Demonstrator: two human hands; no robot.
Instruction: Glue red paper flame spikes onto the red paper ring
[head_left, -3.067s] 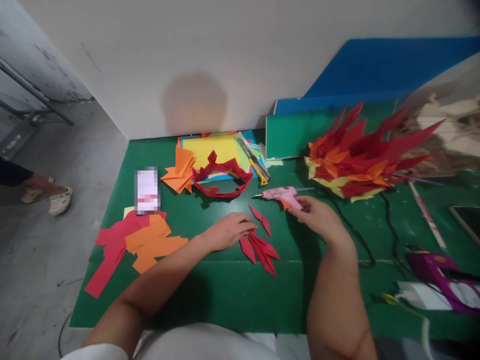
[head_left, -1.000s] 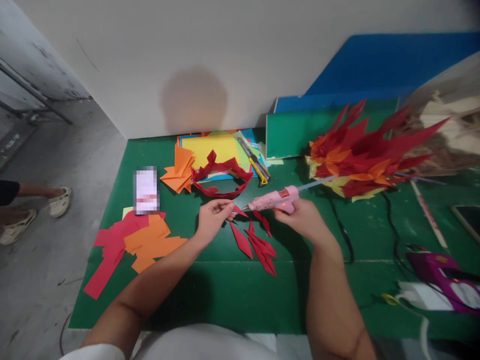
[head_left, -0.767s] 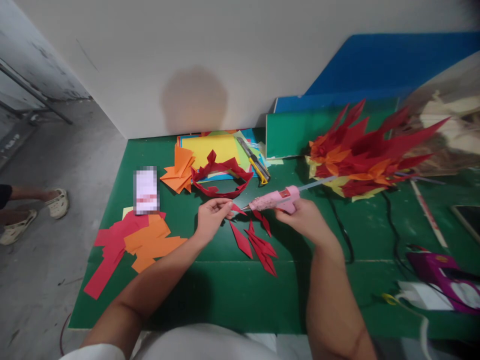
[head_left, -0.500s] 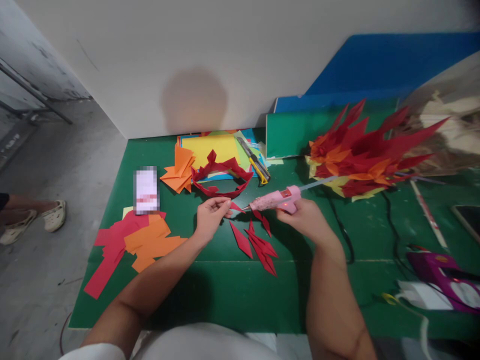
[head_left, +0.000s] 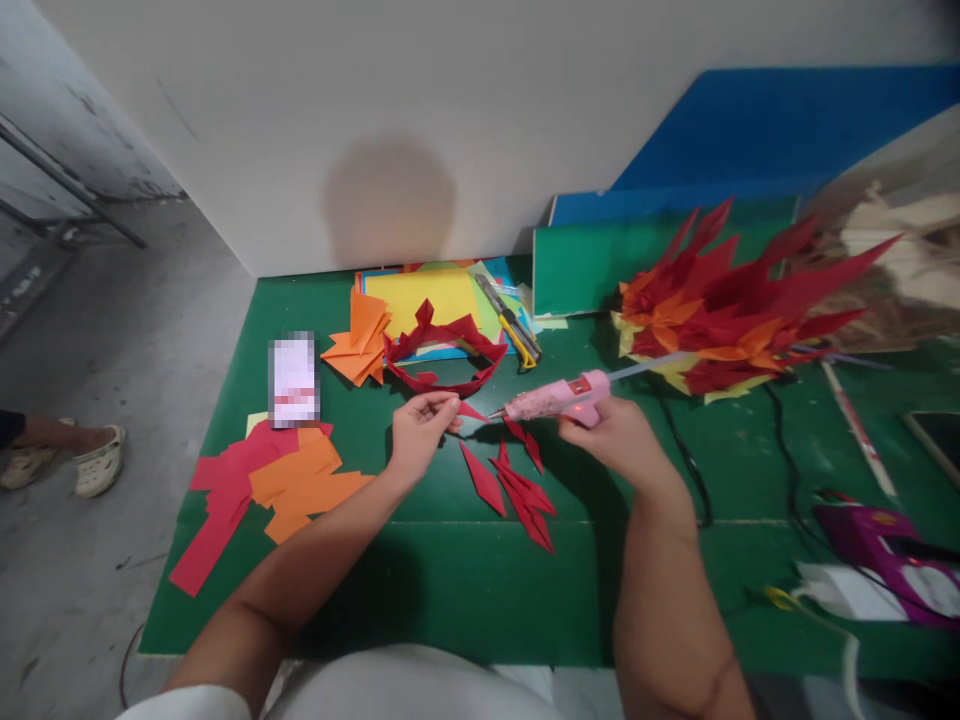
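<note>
Between the fingertips of my left hand (head_left: 424,432) is a small folded red paper piece (head_left: 472,411), its pointed end toward the right. My right hand (head_left: 616,440) grips a pink glue gun (head_left: 559,398) with a clear glue stick (head_left: 651,366) jutting from its back. The nozzle is at the tip of the red piece; whether it touches I cannot tell. Just beyond my left hand stands a ring of folded red paper (head_left: 446,385). Several folded red paper pieces (head_left: 525,495) lie on the green table below the glue gun.
Red strips (head_left: 217,520) and orange strips (head_left: 307,480) lie at left near a blurred-out white rectangle (head_left: 294,380). Behind are folded orange papers (head_left: 358,345), yellow paper (head_left: 424,298) and a cutter knife (head_left: 510,322). A flame-like paper piece (head_left: 735,310) and a purple box (head_left: 885,560) are at right.
The glue gun in my right hand has shifted slightly to the right, its nozzle a little away from my left fingers. My left hand stays almost still. A person's foot at left has moved slightly.
</note>
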